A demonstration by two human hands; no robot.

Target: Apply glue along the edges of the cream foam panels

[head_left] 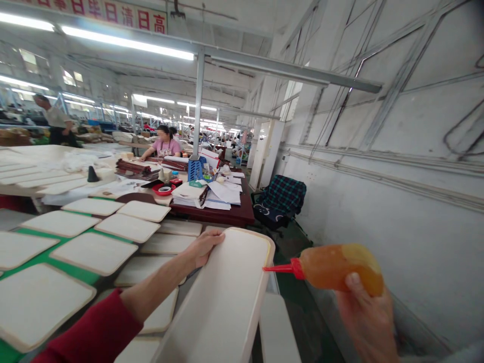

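Observation:
My left hand (206, 245) grips the far left edge of a long white panel (223, 297) with rounded corners and a beige rim. In my right hand (365, 312) is a squeeze bottle (333, 264) of amber liquid, probably glue, lying nearly sideways. Its red nozzle (282, 268) points left, and the tip meets the panel's right rim near the far corner. A yellowish line shows along that corner of the rim. My right thumb presses on the bottle's side; the other fingers are mostly hidden behind it.
Several similar white panels (94, 252) lie on the green-and-dark table to the left. Beyond stands a dark red desk (242, 212) with papers, a blue basket (195, 170) and red tray. A chair (282, 199) stands by the right wall. A person in pink (166, 146) sits farther back.

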